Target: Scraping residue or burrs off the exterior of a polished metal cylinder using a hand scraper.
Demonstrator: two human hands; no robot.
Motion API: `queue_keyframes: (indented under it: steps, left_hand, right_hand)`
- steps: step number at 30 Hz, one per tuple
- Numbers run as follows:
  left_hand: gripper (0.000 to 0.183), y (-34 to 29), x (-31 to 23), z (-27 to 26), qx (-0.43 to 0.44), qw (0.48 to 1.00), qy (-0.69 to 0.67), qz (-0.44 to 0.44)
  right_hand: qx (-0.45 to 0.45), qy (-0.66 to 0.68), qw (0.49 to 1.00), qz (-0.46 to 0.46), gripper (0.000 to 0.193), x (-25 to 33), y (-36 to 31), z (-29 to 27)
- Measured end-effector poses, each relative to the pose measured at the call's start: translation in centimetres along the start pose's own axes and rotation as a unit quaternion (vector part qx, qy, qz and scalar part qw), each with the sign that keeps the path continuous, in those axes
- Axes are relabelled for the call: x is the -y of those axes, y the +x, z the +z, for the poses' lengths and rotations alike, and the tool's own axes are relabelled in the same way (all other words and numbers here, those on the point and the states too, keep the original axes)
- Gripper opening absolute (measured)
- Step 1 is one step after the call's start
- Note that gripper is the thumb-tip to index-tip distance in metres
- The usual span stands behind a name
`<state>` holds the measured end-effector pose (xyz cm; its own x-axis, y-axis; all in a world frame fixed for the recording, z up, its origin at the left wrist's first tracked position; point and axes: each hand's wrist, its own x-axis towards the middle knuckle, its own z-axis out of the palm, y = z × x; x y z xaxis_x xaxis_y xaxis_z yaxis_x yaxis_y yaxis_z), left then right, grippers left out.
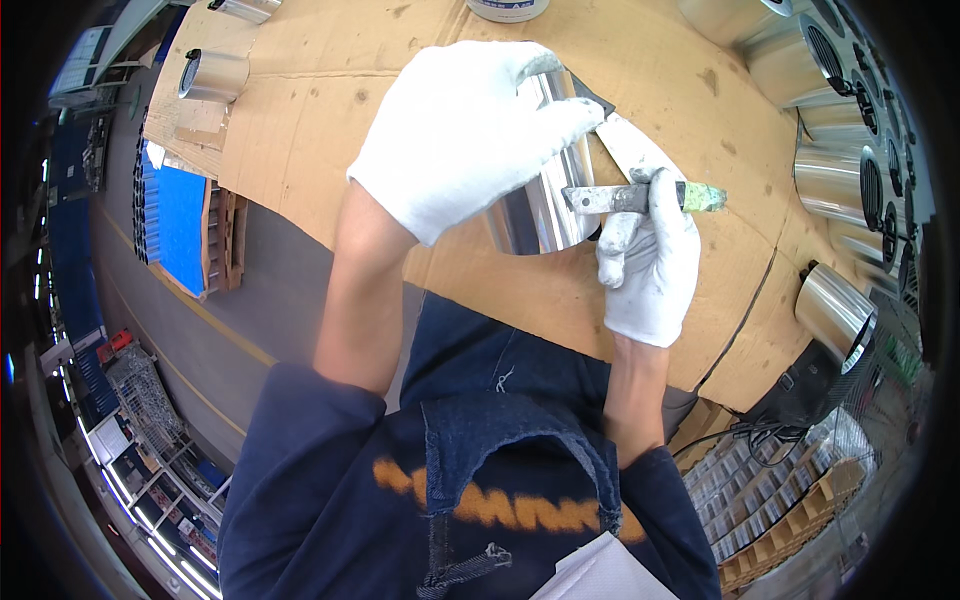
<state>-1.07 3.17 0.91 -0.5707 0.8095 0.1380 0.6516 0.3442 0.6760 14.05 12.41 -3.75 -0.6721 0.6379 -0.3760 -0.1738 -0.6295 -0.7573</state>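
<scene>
While a metal cylinder (538, 218) is clamped in the left hand (455, 135) by the near edge of the desk (305, 140), the right hand (660, 275) grips a flat, green-ended tool (612, 199) across it; black-grilled cylinders (830, 177) crowd the right edge.

Head-worn fisheye, left one of pair, faces steeply down past wearer's chest (530, 462), across near edge of counter (310, 150). Close on left hand (465, 140) and right hand (655, 270) beyond that edge; counter's left edge falls inside view, far side runs out top.
</scene>
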Motion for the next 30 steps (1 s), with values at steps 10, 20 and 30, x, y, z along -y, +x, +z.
queue_keyframes:
  steps: [10,20,30]
  left_hand:
    - [0.036,-0.19,0.31,0.05,-0.005,1.0,-0.003,-0.001]
    - [0.036,-0.42,0.47,0.05,0.0,0.999,-0.02,-0.027]
    - [0.037,-0.22,0.35,-0.01,-0.007,1.0,0.012,0.001]
  right_hand:
    - [-0.003,-0.005,1.0,-0.02,0.028,-0.84,0.47,-0.5]
    - [0.015,0.002,1.0,-0.013,0.028,-0.56,0.17,-0.33]
    - [0.02,0.029,0.999,-0.016,0.026,-0.24,-0.2,-0.76]
